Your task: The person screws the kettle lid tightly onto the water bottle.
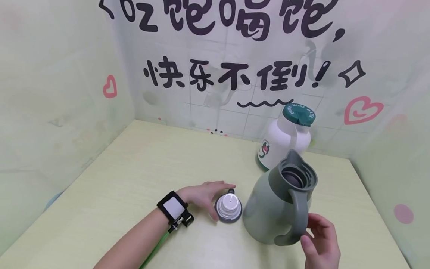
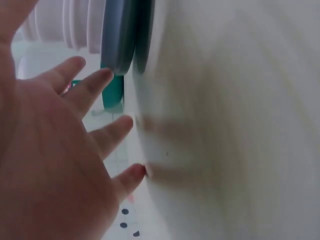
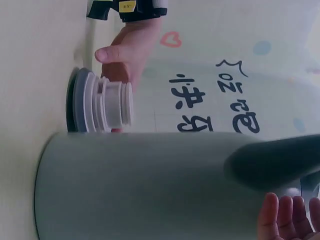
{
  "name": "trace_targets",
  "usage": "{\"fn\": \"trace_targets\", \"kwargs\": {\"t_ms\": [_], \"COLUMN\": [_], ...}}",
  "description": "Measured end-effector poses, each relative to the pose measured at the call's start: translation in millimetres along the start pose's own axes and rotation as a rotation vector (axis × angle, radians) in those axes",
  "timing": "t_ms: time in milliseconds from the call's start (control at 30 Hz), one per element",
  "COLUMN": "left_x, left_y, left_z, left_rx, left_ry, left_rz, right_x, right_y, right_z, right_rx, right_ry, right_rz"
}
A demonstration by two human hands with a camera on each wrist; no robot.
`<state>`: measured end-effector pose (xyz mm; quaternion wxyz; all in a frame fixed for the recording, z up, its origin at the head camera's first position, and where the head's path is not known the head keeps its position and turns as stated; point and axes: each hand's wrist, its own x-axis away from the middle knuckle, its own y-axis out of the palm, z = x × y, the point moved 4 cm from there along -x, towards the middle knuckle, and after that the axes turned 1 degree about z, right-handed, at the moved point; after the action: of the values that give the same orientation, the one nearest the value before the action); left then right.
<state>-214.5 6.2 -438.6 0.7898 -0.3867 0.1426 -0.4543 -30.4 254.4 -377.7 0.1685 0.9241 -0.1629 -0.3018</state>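
Here, the lid [image 1: 229, 207] sits between the widely spread left hand [image 1: 205, 196], the nearer one, and the upright jug [image 1: 267, 211], whose handle [image 1: 299, 216] faces the slack, unclosed right hand [image 1: 322, 241].

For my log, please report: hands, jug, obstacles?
Left hand open beside lid. Right hand open by jug handle. Jug upright, lid off. Bottle behind jug, clear of hands.

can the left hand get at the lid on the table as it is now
Likely yes: the left hand is close beside the lid, its fingers spread, and nothing shows in between.
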Motion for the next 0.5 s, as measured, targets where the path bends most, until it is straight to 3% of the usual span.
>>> {"fn": "trace_targets", "kwargs": {"t_ms": [100,267,500], "left_x": [1.1,2.5,1.8], "left_y": [2.2,6.5,11.5], "left_z": [2.5,2.5,4.6], "left_rx": [-0.013,-0.065,-0.154], "left_ry": [0.009,0.016,0.008], "left_rz": [0.016,0.007,-0.012], "right_x": [5.9,5.6,2.5], "right_y": [10.0,30.1,49.4], "right_z": [-0.3,-1.5,-0.9], "right_rx": [-0.013,-0.129,-0.119], "right_ry": [0.000,-0.076,-0.186], "right_rz": [-0.020,-0.162,-0.312]}}
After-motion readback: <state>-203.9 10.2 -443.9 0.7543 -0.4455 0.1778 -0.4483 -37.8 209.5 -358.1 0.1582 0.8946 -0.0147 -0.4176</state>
